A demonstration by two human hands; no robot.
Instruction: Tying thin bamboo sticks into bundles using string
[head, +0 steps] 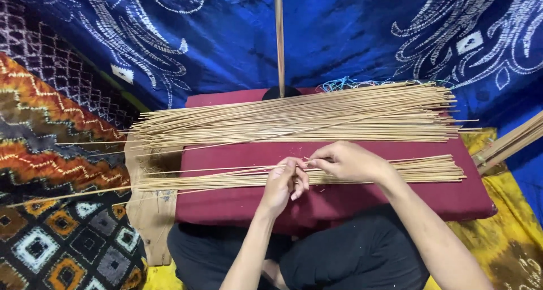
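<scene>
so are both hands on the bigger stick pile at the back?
No, the left hand and right hand meet on the smaller near bundle; the big pile lies untouched beyond.

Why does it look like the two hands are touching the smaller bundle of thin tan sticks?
Touching. The head view shows the left hand and right hand resting on the smaller bundle of thin tan sticks, fingers pinching them.

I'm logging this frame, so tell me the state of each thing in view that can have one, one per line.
Left hand: fingers pinched on the near sticks.
Right hand: fingers pinched on the same sticks.
Near bundle of thin sticks: lying flat across the cushion, ends overhanging on the left.
Far pile of sticks: lying flat, loosely fanned.
Maroon cushion: resting on the person's lap, bearing both bundles.
Upright pole: standing behind the cushion.
</scene>
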